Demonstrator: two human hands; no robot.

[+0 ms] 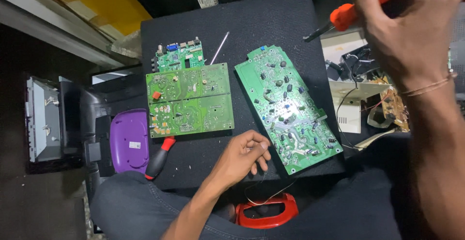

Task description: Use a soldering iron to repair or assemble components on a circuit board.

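The left hand [244, 153] pinches a thin wire [264, 191] near the desk's [271, 22] front edge, beside the long green circuit board [288, 107]. The right hand's [411, 32] grip is closed around an orange-handled tool [358, 5] over the back right corner.

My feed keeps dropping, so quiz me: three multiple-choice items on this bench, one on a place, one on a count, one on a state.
1. Where does the red-and-black screwdriver lie?
A. On top of the long circuit board
B. Below the square circuit board, beside the purple cover
C. In the right hand

2. How many green circuit boards lie on the black mat?
A. One
B. Three
C. Five

3. What is the right hand doing?
A. Gripping an orange-handled tool, raised above the bench
B. Resting flat on the mat
C. Pressing on the purple cover

Answers:
1 B: it lies under the square circuit board, next to the purple cover.
2 B: small connector board, square board, long circuit board.
3 A: fingers wrap the orange-handled tool; the left hand pinches a thin wire.
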